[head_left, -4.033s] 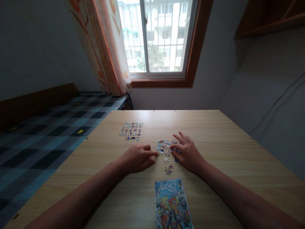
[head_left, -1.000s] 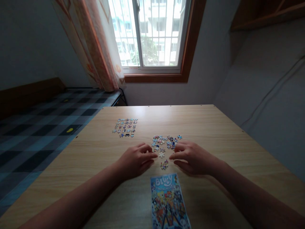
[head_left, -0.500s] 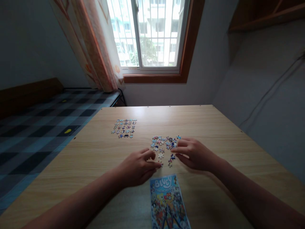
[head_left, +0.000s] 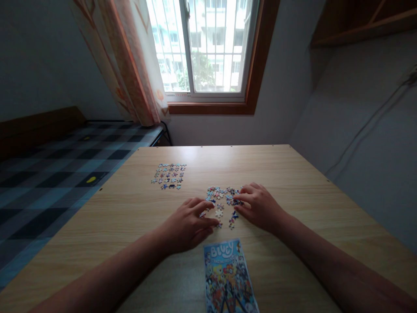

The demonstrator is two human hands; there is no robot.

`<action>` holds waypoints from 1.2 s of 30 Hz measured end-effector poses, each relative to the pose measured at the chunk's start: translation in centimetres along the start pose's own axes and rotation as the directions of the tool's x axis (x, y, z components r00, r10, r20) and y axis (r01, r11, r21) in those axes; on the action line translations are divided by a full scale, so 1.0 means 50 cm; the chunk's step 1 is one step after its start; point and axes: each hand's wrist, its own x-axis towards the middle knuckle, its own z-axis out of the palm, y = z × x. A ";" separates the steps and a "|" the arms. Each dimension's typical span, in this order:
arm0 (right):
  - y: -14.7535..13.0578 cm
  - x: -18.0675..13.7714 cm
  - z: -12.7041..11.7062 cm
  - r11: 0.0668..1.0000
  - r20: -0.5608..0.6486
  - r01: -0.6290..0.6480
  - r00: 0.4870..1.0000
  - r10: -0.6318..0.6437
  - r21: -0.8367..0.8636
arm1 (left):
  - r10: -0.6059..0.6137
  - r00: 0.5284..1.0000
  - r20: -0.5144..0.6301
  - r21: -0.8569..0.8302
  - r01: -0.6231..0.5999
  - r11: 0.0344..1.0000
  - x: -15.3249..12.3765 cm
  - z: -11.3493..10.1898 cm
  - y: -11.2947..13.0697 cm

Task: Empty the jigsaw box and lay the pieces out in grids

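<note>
My left hand (head_left: 187,226) rests on the wooden table (head_left: 309,208) with its fingers curled. Its index finger and thumb reach toward small loose puzzle pieces (head_left: 219,214) and close round something too small to name. My right hand (head_left: 262,208) lies flat-ish, its fingertips touching the right side of a loose pile of puzzle pieces (head_left: 220,194); its thumb and fingers are apart. Two tiny pieces (head_left: 232,223) lie between my hands.
A grid of sorted puzzle pieces (head_left: 168,175) lies further back on the left. A colourful picture card (head_left: 228,278) lies near the front edge. A bed with a checked cover (head_left: 58,174) stands to the left, and a window (head_left: 202,48) and curtain are behind.
My right hand has moved back from the small pieces to the pile. My left hand has crept slightly forward toward the loose pieces. The view has barely shifted.
</note>
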 end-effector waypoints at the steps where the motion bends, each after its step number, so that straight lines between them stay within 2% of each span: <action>1: -0.003 0.001 -0.001 1.000 0.008 -0.003 1.000 0.003 -0.001 | 0.005 1.000 -0.005 0.003 -0.005 1.000 0.000 0.001 -0.001; 8: 0.004 -0.003 -0.019 1.000 0.012 -0.013 1.000 0.014 -0.003 | -0.029 0.989 -0.142 0.096 0.043 0.994 0.000 -0.002 -0.013; 11: 0.004 -0.004 -0.020 1.000 -0.021 -0.027 0.999 0.027 -0.008 | -0.032 0.987 -0.159 0.159 0.058 0.986 -0.002 -0.013 -0.018; 14: -0.006 -0.002 -0.010 1.000 -0.044 -0.008 0.999 0.007 -0.016 | -0.064 0.992 -0.107 0.270 0.091 0.959 -0.004 -0.026 -0.014; 17: -0.016 -0.002 0.001 0.999 -0.009 0.036 0.999 -0.036 -0.021 | -0.101 0.995 -0.012 0.356 0.098 0.929 -0.007 -0.035 -0.005; 21: -0.018 -0.005 0.004 0.998 0.029 0.069 0.997 -0.069 0.004 | -0.119 0.980 0.157 0.323 0.063 0.944 -0.013 -0.035 -0.004; 24: -0.017 -0.007 0.002 0.994 0.025 0.105 0.994 -0.106 0.033 | -0.099 0.969 0.226 0.268 0.036 0.963 -0.016 -0.037 -0.012; 27: -0.021 -0.007 0.005 0.992 0.001 0.116 0.993 -0.116 0.053 | -0.068 0.967 0.245 0.260 0.002 0.966 -0.019 -0.044 -0.021; 30: -0.030 -0.005 0.013 0.997 -0.037 0.068 0.997 -0.067 0.033 | -0.036 0.972 0.232 0.270 -0.029 0.962 -0.020 -0.048 -0.027; 36: -0.051 0.003 0.023 1.000 -0.004 0.006 1.000 -0.006 0.016 | -0.071 0.980 0.186 0.246 0.024 0.969 -0.018 -0.043 -0.034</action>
